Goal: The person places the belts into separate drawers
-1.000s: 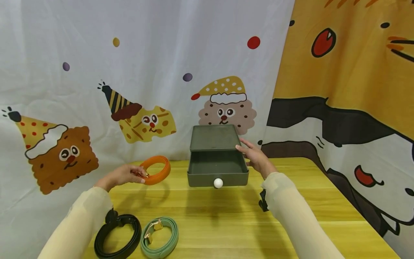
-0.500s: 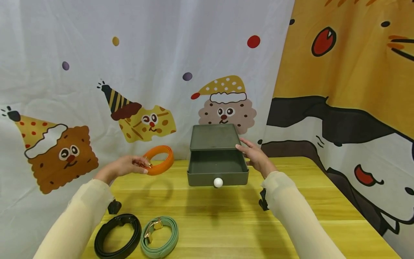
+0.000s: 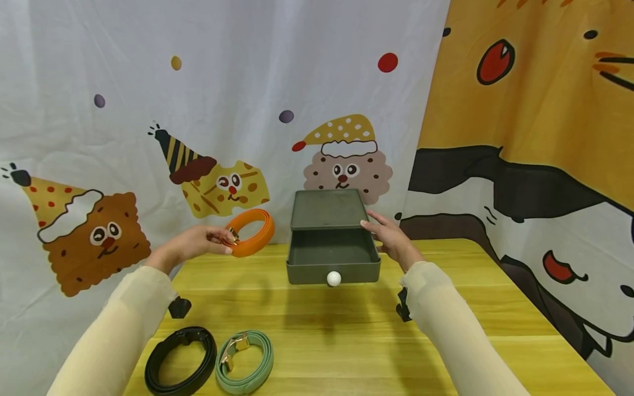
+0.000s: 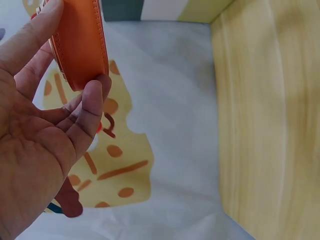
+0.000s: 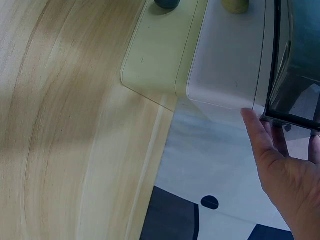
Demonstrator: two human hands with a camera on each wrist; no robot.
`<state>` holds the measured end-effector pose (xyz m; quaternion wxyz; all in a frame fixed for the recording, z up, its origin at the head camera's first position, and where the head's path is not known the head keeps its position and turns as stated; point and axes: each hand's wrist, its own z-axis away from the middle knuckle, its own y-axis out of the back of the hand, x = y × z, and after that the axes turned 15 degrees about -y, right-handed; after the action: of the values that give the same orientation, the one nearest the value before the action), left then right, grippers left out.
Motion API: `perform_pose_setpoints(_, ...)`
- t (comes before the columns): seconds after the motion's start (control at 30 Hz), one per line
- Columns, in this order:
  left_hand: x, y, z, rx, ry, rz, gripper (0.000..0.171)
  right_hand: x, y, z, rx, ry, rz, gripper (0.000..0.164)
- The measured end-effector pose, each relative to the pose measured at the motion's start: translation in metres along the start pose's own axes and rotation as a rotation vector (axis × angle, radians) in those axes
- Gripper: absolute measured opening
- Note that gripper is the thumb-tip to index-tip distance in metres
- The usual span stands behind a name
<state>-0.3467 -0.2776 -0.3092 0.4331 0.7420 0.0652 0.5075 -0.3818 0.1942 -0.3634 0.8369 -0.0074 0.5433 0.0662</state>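
Observation:
With thumb and fingers, my left hand [image 3: 205, 242] pinches a coiled orange belt [image 3: 260, 237] with a gold buckle, held above the table's back left. In the left wrist view the orange belt [image 4: 80, 42] sits between thumb and fingertips. My right hand [image 3: 393, 239] rests against the right side of a small drawer cabinet [image 3: 329, 209], fingers spread. Its dark green top drawer [image 3: 333, 273] is pulled out, with a white knob and a bare interior. From the right side, white [image 5: 227, 60] and pale yellow drawer sections [image 5: 160, 55] show below the dark top one.
A coiled black belt [image 3: 180, 361] and a coiled green belt [image 3: 267, 360] with a gold buckle lie at the front left of the wooden table [image 3: 346, 352]. A printed curtain [image 3: 238, 66] hangs behind the table.
My left hand has lifted the orange belt up and slightly to the right, toward the cabinet. My right hand and the drawer have stayed in place.

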Motion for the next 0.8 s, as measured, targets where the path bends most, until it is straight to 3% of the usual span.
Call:
perform_pose_setpoints(0.37, 0.024, -0.004, -0.015, -0.004, -0.085, 0.011, 0.028, 0.001, 0.001, 0.000, -0.008, 0.005, 0.010, 0.068)
perform_pose_setpoints(0.63, 0.041, -0.014, -0.028, 0.010, -0.068, 0.009, 0.031, 0.000, 0.001, 0.000, -0.012, 0.009, 0.009, 0.068)
perform_pose_setpoints(0.8, 0.048, -0.020, -0.037, 0.001, -0.087, 0.054, 0.030, 0.000, 0.002, 0.001, -0.012, 0.005, 0.004, 0.068)
